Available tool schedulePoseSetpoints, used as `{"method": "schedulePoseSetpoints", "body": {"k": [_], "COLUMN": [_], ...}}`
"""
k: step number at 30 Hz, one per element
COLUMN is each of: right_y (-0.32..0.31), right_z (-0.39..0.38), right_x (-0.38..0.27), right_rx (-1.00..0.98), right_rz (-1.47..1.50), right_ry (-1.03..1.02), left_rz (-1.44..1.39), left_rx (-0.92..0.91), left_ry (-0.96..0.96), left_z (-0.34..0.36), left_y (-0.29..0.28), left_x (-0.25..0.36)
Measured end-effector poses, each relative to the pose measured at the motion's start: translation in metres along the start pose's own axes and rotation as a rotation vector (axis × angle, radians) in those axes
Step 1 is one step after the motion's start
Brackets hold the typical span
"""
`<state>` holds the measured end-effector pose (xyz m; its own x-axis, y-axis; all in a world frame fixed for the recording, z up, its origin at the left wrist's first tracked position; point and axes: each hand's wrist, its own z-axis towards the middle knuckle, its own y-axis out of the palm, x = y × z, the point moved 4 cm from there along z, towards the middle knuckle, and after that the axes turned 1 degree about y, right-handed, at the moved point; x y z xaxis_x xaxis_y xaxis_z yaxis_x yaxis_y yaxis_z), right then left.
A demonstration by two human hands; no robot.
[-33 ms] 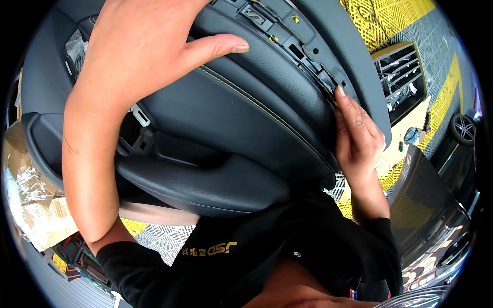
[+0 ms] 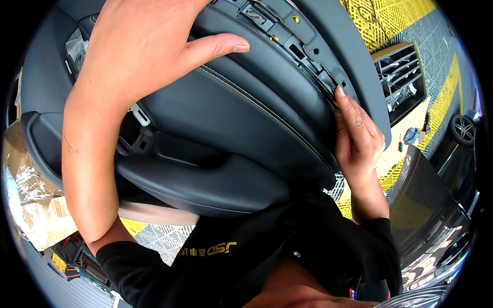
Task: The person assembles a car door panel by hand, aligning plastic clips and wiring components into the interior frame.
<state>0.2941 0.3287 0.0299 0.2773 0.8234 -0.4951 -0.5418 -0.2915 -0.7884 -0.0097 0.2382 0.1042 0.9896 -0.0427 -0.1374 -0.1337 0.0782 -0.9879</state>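
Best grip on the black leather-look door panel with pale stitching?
Probably the curved, padded black armrest on the door panel, approached from the wearer's side: it bulges out like a bar, and the hollow beyond it seems to leave finger room. I'd avoid the slotted black plastic channel; its rims look thin, and the right hand is at one end.

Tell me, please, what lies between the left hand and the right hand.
The head view shows a padded dark strip between the left hand and the right hand, with a slotted channel running alongside it.
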Motion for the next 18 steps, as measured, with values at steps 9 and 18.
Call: {"method": "schedulePoseSetpoints", "body": {"k": [9,18], "right_y": [0.003,0.008], "right_z": [-0.005,-0.006], "right_x": [-0.004,-0.01], "right_rx": [0.034,0.071], "right_rz": [-0.112,-0.21], "right_ry": [-0.031,-0.068], "left_rz": [0.004,0.117], "left_rx": [0.012,0.044], "left_ry": [-0.033,-0.024], "left_z": [0.003,0.0], "left_y": [-0.011,-0.004], "left_x": [0.012,0.015]}}
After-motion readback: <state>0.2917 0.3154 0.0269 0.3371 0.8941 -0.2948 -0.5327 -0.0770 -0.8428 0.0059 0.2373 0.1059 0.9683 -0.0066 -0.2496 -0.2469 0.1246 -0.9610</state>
